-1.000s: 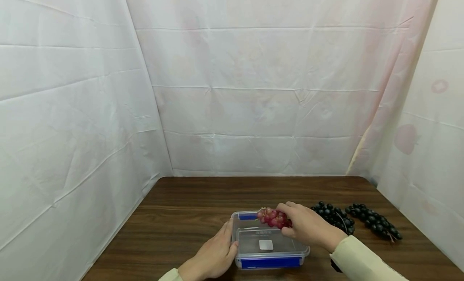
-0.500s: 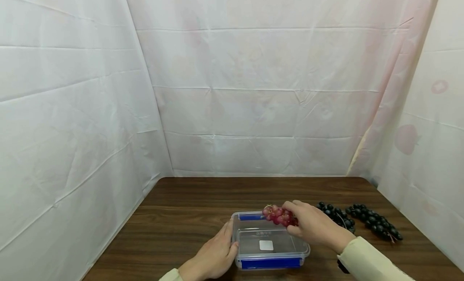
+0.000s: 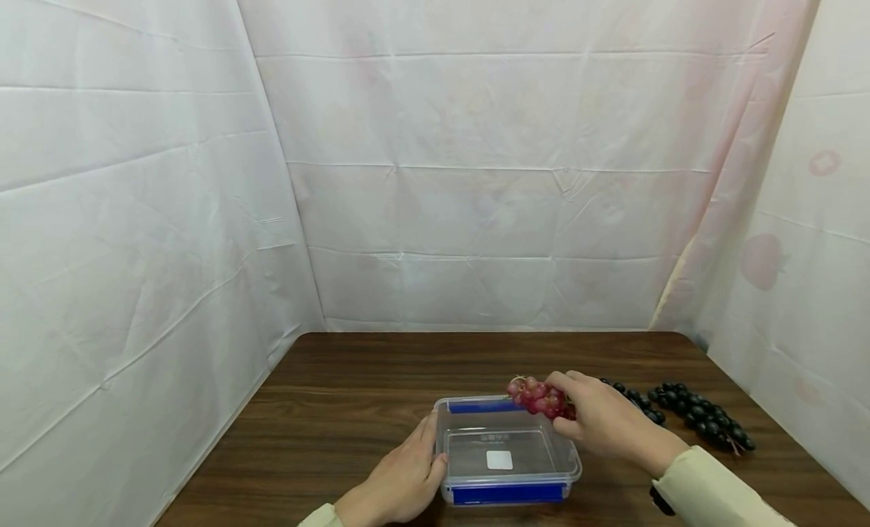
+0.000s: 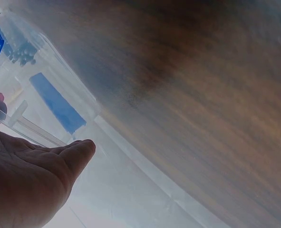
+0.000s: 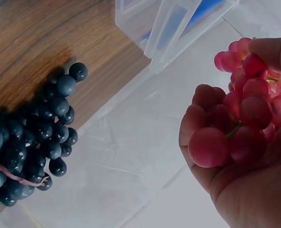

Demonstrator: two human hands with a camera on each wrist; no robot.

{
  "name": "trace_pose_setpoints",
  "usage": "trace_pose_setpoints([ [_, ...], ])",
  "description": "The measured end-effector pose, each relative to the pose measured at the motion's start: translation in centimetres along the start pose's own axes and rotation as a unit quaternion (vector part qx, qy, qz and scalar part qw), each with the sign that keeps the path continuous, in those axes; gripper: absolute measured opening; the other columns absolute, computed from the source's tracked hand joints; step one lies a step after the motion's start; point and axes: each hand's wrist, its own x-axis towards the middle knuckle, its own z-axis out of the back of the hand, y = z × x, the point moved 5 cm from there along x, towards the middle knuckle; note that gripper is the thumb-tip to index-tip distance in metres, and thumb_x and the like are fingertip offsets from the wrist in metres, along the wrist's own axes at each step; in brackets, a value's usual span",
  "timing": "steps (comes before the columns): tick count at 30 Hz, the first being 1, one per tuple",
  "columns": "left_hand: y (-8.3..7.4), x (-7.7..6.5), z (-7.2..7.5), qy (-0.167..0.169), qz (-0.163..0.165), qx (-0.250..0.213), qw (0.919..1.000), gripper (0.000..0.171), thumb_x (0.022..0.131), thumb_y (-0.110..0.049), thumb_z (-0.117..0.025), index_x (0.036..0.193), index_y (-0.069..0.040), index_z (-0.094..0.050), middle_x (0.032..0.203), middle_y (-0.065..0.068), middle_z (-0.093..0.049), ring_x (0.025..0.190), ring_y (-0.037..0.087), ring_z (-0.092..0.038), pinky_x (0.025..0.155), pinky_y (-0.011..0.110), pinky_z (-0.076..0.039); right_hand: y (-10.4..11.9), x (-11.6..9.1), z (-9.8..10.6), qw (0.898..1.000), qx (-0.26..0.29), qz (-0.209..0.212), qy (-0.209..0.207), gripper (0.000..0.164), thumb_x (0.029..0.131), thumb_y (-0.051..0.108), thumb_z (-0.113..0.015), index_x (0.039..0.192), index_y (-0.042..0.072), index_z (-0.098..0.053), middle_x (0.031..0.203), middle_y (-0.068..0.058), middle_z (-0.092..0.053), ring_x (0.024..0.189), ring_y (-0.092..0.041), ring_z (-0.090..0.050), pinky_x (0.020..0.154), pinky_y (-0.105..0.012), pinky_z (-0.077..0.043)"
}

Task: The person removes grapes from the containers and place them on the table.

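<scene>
A clear plastic food box (image 3: 469, 451) with blue clasps and a small white label lies on the wooden table, its lid on. Against its left side rests my left hand (image 3: 401, 470), fingers straight along the wall; the left wrist view shows the same hand (image 4: 40, 175) beside the clear wall. My right hand (image 3: 605, 421) grips a bunch of red grapes (image 3: 537, 397) above the box's far right corner. In the right wrist view, fingers and thumb curl round the red grapes (image 5: 256, 107). A bunch of black grapes (image 5: 35, 142) lies below and beside that hand.
Two bunches of black grapes lie right of the box: one (image 3: 635, 397) partly hidden behind my right hand, the other (image 3: 703, 417) farther right. White cloth (image 3: 476, 210) hangs behind and along both sides of the brown wooden table (image 3: 353, 383).
My right hand has moved right and slightly away with the red grapes, from over the box's middle toward its far right corner. The left hand and box have stayed in place.
</scene>
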Motion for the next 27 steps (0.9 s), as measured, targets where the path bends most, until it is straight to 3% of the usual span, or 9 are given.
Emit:
trace_pose_setpoints([
  [27,0.0,0.0,0.0,0.001,-0.004,-0.006,1.0000,0.070,0.109,-0.035,-0.041,0.161,0.004,-0.016,0.165,0.023,-0.027,0.149,0.035,-0.035,0.115,0.054,-0.037,-3.0,-2.6,1.4,0.998,0.010,-0.056,-0.014,0.031,0.087,0.017,-0.074,0.115,0.024,-0.064,0.085,0.008,-0.055,0.065,-0.008,-0.046,0.052,-0.025,-0.038],
])
